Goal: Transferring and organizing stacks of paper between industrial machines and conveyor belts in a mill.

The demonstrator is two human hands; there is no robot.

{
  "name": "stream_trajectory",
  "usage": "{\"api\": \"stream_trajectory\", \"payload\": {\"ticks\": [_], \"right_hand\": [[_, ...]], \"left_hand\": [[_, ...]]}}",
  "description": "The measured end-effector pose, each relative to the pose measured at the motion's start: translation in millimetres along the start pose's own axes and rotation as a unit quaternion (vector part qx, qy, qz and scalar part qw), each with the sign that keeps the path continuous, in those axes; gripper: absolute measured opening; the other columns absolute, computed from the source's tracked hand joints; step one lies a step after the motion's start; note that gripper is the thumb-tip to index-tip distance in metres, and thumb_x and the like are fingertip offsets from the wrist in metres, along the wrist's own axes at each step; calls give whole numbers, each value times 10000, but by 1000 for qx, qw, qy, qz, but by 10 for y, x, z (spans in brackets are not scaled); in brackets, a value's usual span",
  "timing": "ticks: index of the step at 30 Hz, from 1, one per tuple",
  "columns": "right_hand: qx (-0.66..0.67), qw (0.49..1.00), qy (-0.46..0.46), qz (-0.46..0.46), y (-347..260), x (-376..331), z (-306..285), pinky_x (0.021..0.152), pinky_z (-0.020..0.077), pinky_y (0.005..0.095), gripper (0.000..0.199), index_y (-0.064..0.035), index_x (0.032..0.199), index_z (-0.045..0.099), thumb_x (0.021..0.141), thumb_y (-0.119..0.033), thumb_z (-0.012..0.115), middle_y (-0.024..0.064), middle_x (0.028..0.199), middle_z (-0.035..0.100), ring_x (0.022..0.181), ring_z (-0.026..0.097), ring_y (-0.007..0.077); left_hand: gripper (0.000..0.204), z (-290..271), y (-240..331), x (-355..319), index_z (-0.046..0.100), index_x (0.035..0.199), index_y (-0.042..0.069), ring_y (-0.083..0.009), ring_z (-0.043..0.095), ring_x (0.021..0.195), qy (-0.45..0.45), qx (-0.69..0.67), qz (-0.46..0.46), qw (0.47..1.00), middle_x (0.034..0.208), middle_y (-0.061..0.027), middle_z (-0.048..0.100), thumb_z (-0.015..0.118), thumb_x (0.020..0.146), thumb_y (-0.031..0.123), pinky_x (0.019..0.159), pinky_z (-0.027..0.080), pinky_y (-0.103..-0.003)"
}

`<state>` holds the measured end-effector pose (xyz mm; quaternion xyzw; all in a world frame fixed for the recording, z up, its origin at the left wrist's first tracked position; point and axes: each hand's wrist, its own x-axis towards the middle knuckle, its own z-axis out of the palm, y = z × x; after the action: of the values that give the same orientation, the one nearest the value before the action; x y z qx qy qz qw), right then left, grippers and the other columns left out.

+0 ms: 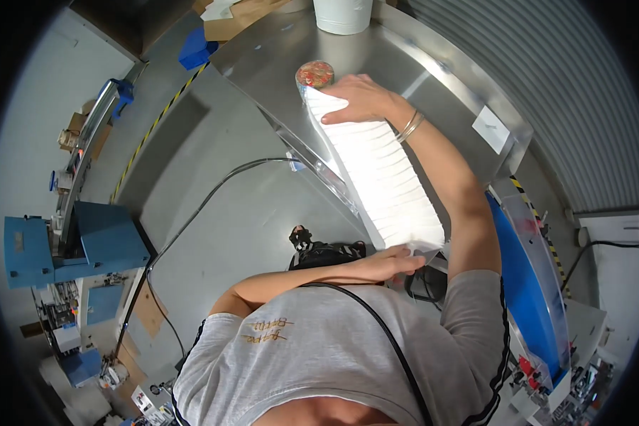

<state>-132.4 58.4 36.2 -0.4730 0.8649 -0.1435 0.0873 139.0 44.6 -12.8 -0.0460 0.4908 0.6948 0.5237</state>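
A steel table [284, 50] is standing over a grey floor [220, 213], carrying a white bucket [342, 15] at its far edge, with blue machines [64, 248] sitting well apart at the left. The right hand [362, 98] is reaching forward with its fingers [334, 117] curling over the far end of a long white stack [380, 174], while the left hand [394, 261] is pressing flat, fingers extended, against the near end. The stack is lying along the table's near edge, its far end touching a red-topped can [314, 74], with open steel surface remaining to the right.
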Motion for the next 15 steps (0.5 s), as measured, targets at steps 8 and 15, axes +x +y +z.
{"api": "stream_trajectory", "payload": {"ticks": [8,15], "right_hand": [[141,961,193,142,163,-1534,-37,981,389,352,544,-130,1327,454,824,-225,637,130,1331,476,1219,435,312],[497,821,166,229,-242,-2903,990,949,417,303,725,-42,1410,290,807,-139,681,137,1289,495,1139,514,177]], "left_hand": [[660,-57,277,59,333,1346,21,-157,522,1018,51,-63,85,993,1258,-67,448,602,866,387,788,469,-270],[488,-18,471,203,411,1251,27,-160,603,899,28,-10,87,996,1082,-72,564,547,911,349,720,496,-284]]}}
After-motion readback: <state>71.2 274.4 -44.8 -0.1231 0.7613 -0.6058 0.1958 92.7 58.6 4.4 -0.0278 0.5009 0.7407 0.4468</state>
